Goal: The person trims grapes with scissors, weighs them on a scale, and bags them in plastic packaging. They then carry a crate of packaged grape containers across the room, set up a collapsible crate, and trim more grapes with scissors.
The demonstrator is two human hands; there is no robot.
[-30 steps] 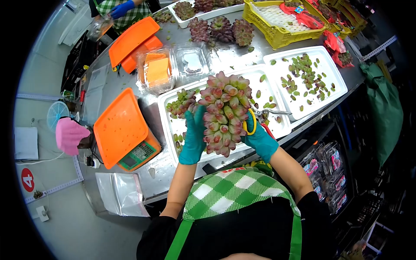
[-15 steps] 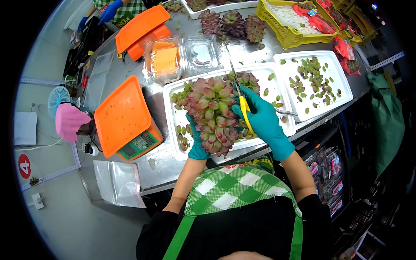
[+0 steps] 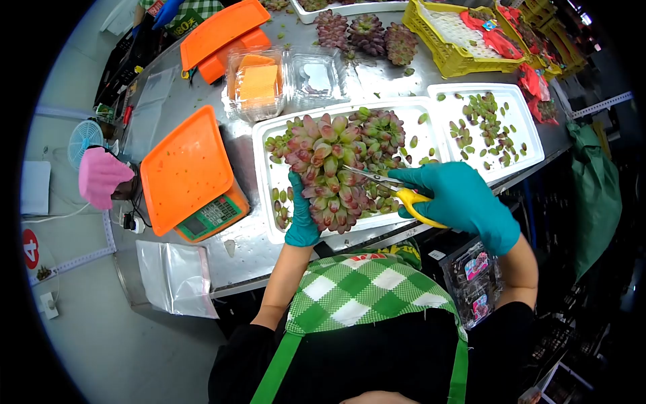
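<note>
1. The grape bunch (image 3: 330,172) is held above the near white tray (image 3: 269,176); our left hand (image 3: 301,214) is closed around its lower side from beneath.
2. Our right hand (image 3: 464,202) grips the yellow-handled scissors (image 3: 397,190), blades pointing into the bunch.
3. To snip well, we judge we should keep the bunch steady over that tray and slip only the tips between berries, cutting stems without nicking sound fruit.
4. Right of that tray lies a second white tray (image 3: 528,128) of loose grapes.
5. Left of it we count one orange-topped scale (image 3: 192,175); beyond it, two clear punnets (image 3: 316,77) and three more bunches (image 3: 367,34).
</note>
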